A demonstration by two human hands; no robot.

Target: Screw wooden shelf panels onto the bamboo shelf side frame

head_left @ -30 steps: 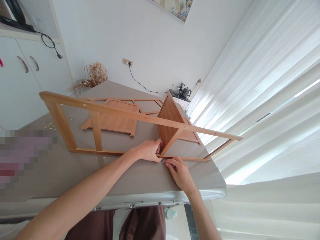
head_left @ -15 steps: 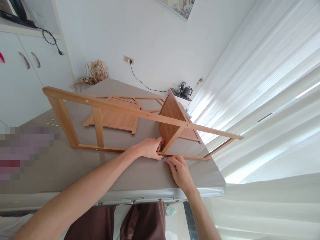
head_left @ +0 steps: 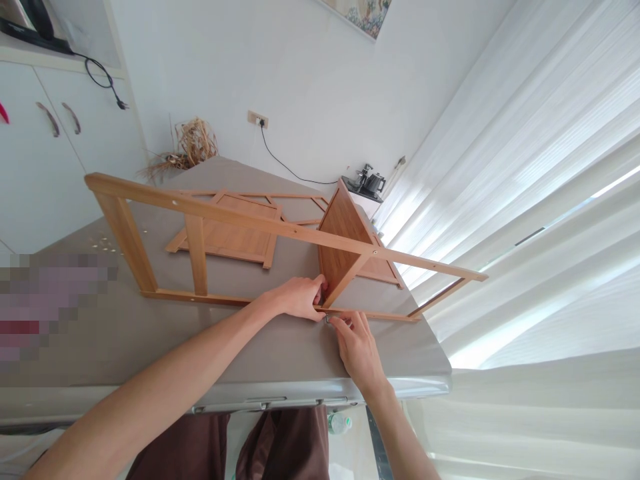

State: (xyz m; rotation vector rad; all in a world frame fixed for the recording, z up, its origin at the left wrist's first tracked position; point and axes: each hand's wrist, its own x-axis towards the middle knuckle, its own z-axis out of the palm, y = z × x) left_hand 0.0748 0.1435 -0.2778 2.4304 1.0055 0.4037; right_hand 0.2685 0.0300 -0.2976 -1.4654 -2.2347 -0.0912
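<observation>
A wooden frame [head_left: 240, 220] stands on its long edge across the table, with a wooden shelf panel [head_left: 345, 223] joined to it and reaching away from me. My left hand [head_left: 303, 297] is closed around the frame's lower rail, right at the corner where the panel meets it. Just right of it, my right hand [head_left: 357, 343] pinches a small bent metal hex key [head_left: 327, 319] between thumb and fingers. The key's tip is at the lower rail beside the joint; whether it sits in a screw is too small to tell.
Behind the frame lie another wooden panel [head_left: 230, 230] and a second ladder-like frame [head_left: 300, 197] on the grey table [head_left: 200, 347]. Small loose pieces [head_left: 103, 245] are scattered at the left. Dried stalks [head_left: 195, 143] are at the back, white curtains [head_left: 525, 200] at the right.
My right hand has turned and shifted slightly left, bringing the hex key round at the joint. My left hand and the wooden frame have stayed in place.
</observation>
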